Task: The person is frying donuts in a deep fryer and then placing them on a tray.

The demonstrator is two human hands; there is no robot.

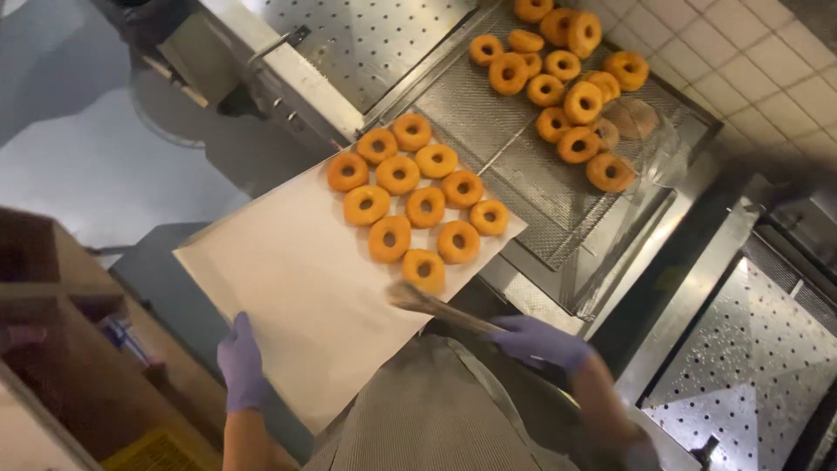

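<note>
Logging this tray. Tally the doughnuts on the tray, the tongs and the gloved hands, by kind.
Doughnuts on the tray: 12
Tongs: 1
Gloved hands: 2, the left hand gripping the tray and the right hand holding the tongs
Total: 15

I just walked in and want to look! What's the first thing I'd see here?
The golden ring doughnuts jump out first, lined up on a paper-lined tray in the middle. More doughnuts sit piled on the metal mesh rack behind. Next, the purple gloves: the left hand holds the tray's near edge, and the right hand holds tongs near the closest doughnut.
</note>
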